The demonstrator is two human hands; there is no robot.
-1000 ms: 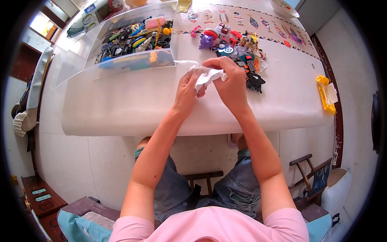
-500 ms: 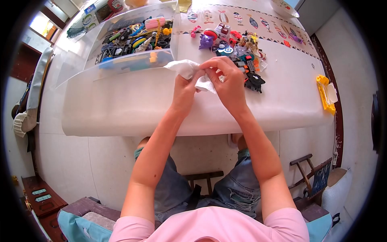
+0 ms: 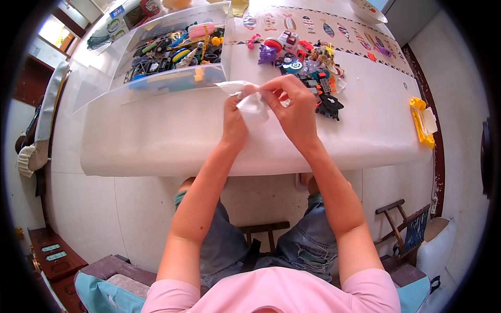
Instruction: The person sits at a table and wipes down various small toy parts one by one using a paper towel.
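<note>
A crumpled white wipe [image 3: 253,108] is stretched between both hands above the near part of the table. My left hand [image 3: 236,116] is closed on the wipe, part of which sticks out to the left over its fingers. My right hand [image 3: 293,107] pinches the wipe's upper edge between thumb and fingers. Whether anything small lies inside the wipe cannot be seen. Just beyond the right hand is a pile of small toys, with a black toy piece [image 3: 329,106] at its near end and a purple toy [image 3: 266,54] at its left.
A clear plastic box [image 3: 172,82] full of mixed toys stands at the back left. A yellow wipes pack [image 3: 421,122] lies near the table's right edge. At the back right is a bowl [image 3: 368,10], and a folding stool [image 3: 407,229] stands on the floor.
The wipe has been turned and spread in the hands, and a loose flap now hangs lower between them. The right hand has shifted slightly left.
</note>
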